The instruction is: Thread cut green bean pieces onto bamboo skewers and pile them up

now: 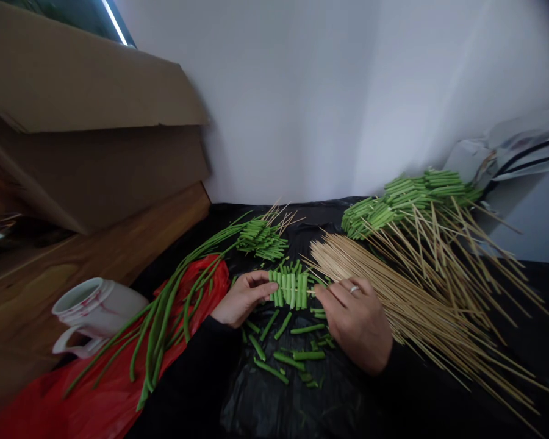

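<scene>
Between my two hands is a row of cut green bean pieces (pixel 289 288) threaded side by side on a thin bamboo skewer. My left hand (pixel 246 297) pinches the left end of the row, thumb on the outermost piece. On the other side, my right hand (pixel 357 318), with a ring on one finger, closes around the skewer just past the last piece; most of the skewer is hidden under it. Loose cut bean pieces (pixel 287 360) lie scattered below and around both hands on the black plastic sheet (pixel 260 414).
Bare skewers (pixel 384 286) lie right of my hands, with finished bean skewers (pixel 412 198) piled behind. A smaller pile (pixel 261 239) sits ahead. Long whole beans (pixel 165 305) rest on a red plastic bag (pixel 114 390). A white mug (pixel 96 311) and cardboard box (pixel 96 122) stand left.
</scene>
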A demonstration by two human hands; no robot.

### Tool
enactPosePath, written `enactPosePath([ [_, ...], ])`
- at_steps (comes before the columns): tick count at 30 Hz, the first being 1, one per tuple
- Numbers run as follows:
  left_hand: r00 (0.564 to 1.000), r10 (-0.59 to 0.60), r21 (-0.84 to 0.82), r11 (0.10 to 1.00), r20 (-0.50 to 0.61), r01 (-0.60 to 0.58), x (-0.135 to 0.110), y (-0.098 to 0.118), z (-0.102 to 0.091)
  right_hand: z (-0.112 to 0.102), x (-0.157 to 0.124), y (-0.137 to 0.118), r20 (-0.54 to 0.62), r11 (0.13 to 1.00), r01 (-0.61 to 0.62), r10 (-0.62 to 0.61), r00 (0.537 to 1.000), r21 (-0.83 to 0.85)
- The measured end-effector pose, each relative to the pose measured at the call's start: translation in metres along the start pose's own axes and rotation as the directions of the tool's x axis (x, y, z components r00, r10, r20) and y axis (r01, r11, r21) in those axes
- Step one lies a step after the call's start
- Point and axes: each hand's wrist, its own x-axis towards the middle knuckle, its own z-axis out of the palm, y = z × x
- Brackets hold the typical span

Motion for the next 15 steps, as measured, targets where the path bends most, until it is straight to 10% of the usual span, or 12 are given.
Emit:
enactPosePath([
  [15, 0.988, 0.052, -0.268, 0.959, -0.145, -0.090, 0.003, 0.010, -0.015, -0.008, 0.004, -0.010, -0.261, 0.998, -0.061, 0.058, 0.964, -0.001],
])
